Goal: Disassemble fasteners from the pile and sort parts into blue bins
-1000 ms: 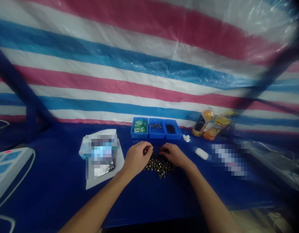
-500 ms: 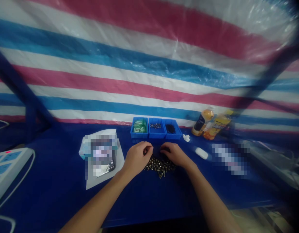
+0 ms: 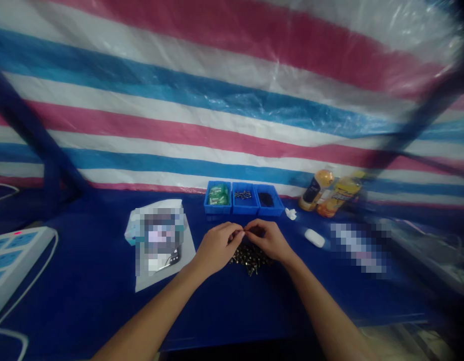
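Over a heap of small brass-coloured metal parts (image 3: 251, 259) on the blue table, my left hand (image 3: 221, 246) and my right hand (image 3: 267, 239) meet at the fingertips. Thumb and fingers are pinched together on each hand; whatever they hold is too small to make out. Behind them stand three blue bins side by side: the left bin (image 3: 217, 210) has green-tinted bags, the middle bin (image 3: 246, 205) small metal screws, and the right bin (image 3: 271, 208) small dark pieces.
A sheet of paper (image 3: 145, 281) with blurred items lies left, a white power strip (image 3: 19, 255) at far left. Crumpled tissue (image 3: 291, 214), a white case (image 3: 314, 238) and two drink bottles (image 3: 316, 190) (image 3: 339, 195) are on the right.
My hands have come together from a small gap, and their fingertips now meet above the heap. The whole view has shifted slightly.
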